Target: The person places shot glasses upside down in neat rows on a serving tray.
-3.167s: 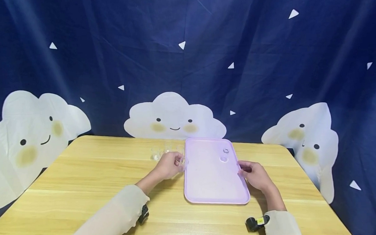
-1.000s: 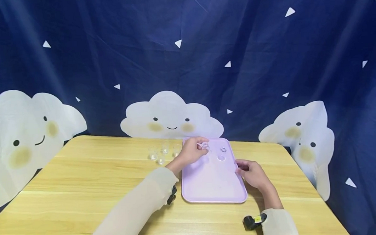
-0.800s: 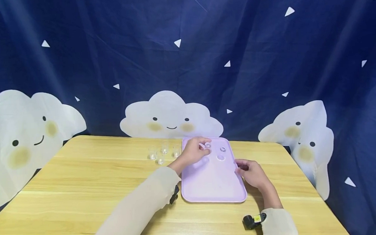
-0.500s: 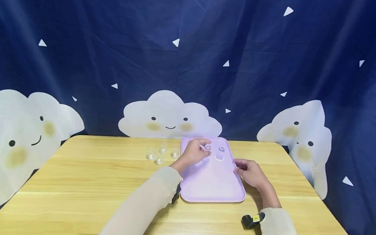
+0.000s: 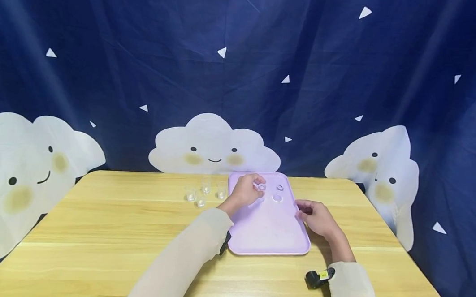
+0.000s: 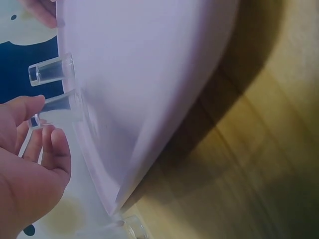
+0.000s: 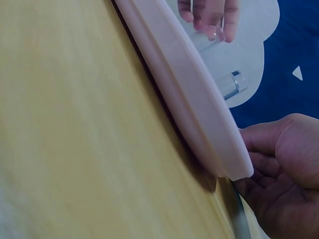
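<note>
My left hand [image 5: 246, 190] is over the far left part of a lilac tray [image 5: 266, 234], its thumb and fingers around a clear shot glass [image 6: 60, 103]. That glass stands upside down, rim toward the tray, partly hidden by the fingers. A second upside-down shot glass [image 6: 52, 69] stands to its right on the tray, also visible in the right wrist view as a clear glass [image 7: 232, 84]. At the tray's right edge, my right hand [image 5: 318, 218] holds the rim, with some fingertips hidden behind it in the right wrist view.
Several clear shot glasses [image 5: 201, 201] stand on the wooden table [image 5: 105, 245], left of the tray. A dark blue curtain [image 5: 176, 57] with white clouds hangs right behind the table's far edge.
My left hand has carried the shot glass from the tray's left edge onto its far part and lowered it beside the other glass. My right hand has stayed at the tray's edge.
</note>
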`<state>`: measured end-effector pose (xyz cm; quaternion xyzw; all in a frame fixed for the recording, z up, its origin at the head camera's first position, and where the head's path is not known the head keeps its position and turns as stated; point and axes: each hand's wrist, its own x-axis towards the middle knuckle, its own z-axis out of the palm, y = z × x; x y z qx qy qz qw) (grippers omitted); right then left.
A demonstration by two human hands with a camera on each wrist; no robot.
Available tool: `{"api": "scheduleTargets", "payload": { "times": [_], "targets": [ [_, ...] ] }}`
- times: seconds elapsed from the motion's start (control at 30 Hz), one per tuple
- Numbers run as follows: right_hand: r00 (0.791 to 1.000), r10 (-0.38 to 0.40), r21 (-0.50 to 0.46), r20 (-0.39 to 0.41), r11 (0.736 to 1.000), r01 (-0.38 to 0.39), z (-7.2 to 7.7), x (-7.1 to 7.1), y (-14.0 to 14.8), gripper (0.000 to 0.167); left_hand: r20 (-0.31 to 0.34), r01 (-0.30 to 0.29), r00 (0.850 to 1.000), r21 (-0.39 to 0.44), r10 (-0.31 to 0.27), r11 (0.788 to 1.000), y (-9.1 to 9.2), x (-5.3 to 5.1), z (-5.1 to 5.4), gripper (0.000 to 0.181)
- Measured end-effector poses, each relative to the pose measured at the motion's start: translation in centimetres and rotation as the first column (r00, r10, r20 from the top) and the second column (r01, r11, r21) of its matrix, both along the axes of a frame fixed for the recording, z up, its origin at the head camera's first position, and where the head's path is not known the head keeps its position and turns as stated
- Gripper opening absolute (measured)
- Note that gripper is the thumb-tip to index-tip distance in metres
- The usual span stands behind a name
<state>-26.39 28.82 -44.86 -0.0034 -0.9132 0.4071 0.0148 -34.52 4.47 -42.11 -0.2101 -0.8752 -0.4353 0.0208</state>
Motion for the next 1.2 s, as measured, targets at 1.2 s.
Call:
{"api": "scheduleTargets", "payload": {
  "times": [1.2],
  "targets": [
    [0.999,0.028,0.019,-0.016,0.999,-0.027,-0.3,-0.2,0.3,0.039,-0.149,0.024,0.989,0.018,-0.021,1.0,-5.8,0.6,5.1,0.029]
  ]
}}
